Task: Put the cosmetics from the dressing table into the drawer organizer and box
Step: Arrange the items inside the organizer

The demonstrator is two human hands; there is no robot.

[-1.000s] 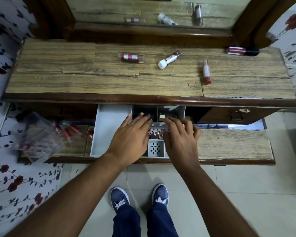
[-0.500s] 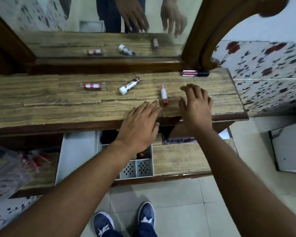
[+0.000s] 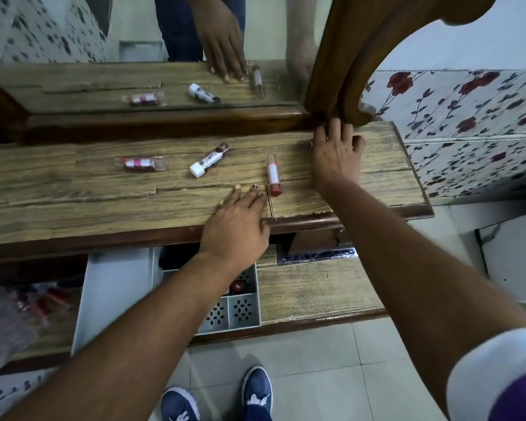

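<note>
Three cosmetics lie on the wooden dressing table: a clear-cased lipstick, a white-capped tube and a red-capped tube. My left hand rests flat on the table's front edge, fingertips just left of the red-capped tube, holding nothing. My right hand is at the back right by the mirror frame, fingers curled over a lip gloss tube whose ends barely peek out. Below, the open drawer holds a grey organizer with a red item in it and a white box.
A mirror with a thick wooden frame stands behind the table. A clear plastic bag with red lipsticks lies in the drawer's left part. Floral wall bounds the right side. My shoes are on the tiled floor.
Both hands left the drawer organizer and rose to the table top. The right hand moved on to the back right and closed over the lip gloss; the left settled near the red-capped tube.
</note>
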